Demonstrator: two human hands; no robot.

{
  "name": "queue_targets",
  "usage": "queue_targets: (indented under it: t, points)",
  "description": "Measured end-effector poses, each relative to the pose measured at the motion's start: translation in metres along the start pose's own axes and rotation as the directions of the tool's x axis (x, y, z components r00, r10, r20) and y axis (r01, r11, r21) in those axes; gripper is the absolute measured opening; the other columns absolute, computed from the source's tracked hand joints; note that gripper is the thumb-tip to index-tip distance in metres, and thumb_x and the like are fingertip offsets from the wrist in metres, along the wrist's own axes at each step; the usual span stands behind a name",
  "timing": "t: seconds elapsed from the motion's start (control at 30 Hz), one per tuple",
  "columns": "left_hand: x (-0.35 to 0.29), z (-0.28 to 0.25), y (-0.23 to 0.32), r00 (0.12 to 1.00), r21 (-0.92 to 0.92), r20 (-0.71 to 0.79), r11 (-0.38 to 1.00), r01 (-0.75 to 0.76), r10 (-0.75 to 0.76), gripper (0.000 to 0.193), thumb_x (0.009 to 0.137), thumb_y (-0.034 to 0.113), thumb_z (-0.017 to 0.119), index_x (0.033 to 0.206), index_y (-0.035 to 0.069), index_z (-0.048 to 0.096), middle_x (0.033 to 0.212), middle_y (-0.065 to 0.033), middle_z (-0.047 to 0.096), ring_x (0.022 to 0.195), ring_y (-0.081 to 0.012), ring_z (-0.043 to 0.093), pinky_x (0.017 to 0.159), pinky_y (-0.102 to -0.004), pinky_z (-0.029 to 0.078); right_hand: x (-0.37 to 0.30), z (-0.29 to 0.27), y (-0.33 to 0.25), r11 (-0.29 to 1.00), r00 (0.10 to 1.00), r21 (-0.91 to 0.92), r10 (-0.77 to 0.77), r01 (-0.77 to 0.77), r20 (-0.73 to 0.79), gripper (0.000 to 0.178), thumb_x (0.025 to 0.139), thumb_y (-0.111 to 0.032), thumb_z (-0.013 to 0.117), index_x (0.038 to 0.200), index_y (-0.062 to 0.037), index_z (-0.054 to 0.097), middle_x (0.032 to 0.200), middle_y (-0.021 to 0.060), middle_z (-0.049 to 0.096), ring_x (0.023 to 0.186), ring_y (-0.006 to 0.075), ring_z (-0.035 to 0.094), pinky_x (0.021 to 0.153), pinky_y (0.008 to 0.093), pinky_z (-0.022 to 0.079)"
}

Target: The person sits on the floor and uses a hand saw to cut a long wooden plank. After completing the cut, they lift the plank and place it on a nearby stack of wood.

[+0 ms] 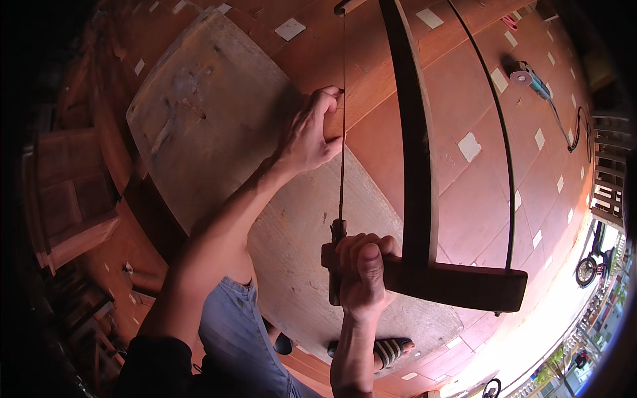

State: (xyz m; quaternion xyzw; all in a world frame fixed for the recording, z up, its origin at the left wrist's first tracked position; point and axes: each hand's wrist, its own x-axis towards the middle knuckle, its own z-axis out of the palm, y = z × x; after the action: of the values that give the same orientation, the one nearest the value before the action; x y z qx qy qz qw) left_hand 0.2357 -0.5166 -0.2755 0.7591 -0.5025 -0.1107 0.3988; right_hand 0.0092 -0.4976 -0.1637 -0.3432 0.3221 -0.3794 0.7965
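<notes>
My right hand (365,275) is closed around the lower end of a wooden frame saw (418,152), fingers wrapped over its handle and end bar. The thin saw blade (342,176) runs away from me, nearly upright in the head view. Beside it, my left hand (308,132) grips the near end of a reddish-brown wooden beam (375,83), thumb and fingers on either side. The blade crosses the beam close to the left fingertips; whether it has cut into the wood I cannot tell. Under the beam's near end lies a worn, pale wooden slab (232,99).
A teal angle grinder (533,79) with its cord lies on the tiled floor (451,192) at the right. Wooden furniture (73,189) stands at the left. My sandalled foot (390,351) is near the slab's lower edge. A bicycle-like wheel (586,272) shows outside at the right.
</notes>
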Motion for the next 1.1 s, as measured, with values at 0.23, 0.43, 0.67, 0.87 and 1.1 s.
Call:
queue_targets:
  t: [0.23,0.43,0.67,0.87,1.1]
  points:
    - [-0.002,-0.002,0.003,0.999,0.032,0.008,0.999,0.032,-0.032,0.053,0.077,0.010,0.078,0.119,0.005,0.045,0.127,-0.0177,0.057,0.109,-0.0392,0.060,0.095,-0.0468,0.049,-0.027,-0.003,-0.012,1.000,1.000,-0.022,-0.002,0.003,0.021,0.032,0.100,-0.020,0.067,0.081,-0.0085,0.044,0.067,0.0059,0.050,0.060,0.0176,0.045,0.069,0.0389,0.044]
    - [-0.001,0.000,0.004,1.000,0.024,-0.005,1.000,0.007,-0.006,0.060,0.078,0.010,0.078,0.128,0.003,0.046,0.116,-0.0162,0.057,0.107,-0.0382,0.060,0.094,-0.0456,0.049,-0.008,-0.001,-0.012,0.994,0.998,-0.093,0.055,-0.058,-0.039,0.030,0.102,-0.018,0.064,0.081,-0.0089,0.044,0.067,0.0056,0.050,0.062,0.0176,0.046,0.071,0.0380,0.044]
    - [-0.002,-0.001,-0.003,0.993,0.050,-0.074,0.995,-0.086,0.090,0.061,0.077,0.009,0.078,0.129,0.003,0.046,0.113,-0.0159,0.056,0.102,-0.0376,0.060,0.091,-0.0455,0.050,-0.038,-0.008,-0.017,0.999,1.000,-0.032,0.008,-0.008,0.012,0.033,0.100,-0.022,0.068,0.081,-0.0087,0.044,0.066,0.0047,0.050,0.059,0.0178,0.046,0.069,0.0395,0.045]
    - [-0.001,0.000,0.002,0.998,0.028,-0.043,0.999,-0.044,0.045,0.064,0.076,0.009,0.079,0.132,0.003,0.047,0.104,-0.0129,0.055,0.095,-0.0348,0.060,0.088,-0.0451,0.050,0.000,0.004,-0.011,0.996,0.998,-0.064,0.057,-0.059,-0.033,0.030,0.103,-0.017,0.064,0.083,-0.0076,0.043,0.069,0.0056,0.050,0.064,0.0178,0.045,0.071,0.0386,0.044]
    - [-0.003,-0.001,-0.004,0.993,0.047,-0.087,0.996,-0.081,0.085,0.063,0.076,0.009,0.079,0.131,0.003,0.048,0.103,-0.0119,0.054,0.093,-0.0332,0.060,0.086,-0.0439,0.050,-0.064,-0.008,-0.030,0.994,1.000,-0.105,0.022,-0.023,-0.010,0.033,0.103,-0.023,0.065,0.082,-0.0094,0.043,0.066,0.0043,0.048,0.060,0.0176,0.046,0.070,0.0394,0.046]
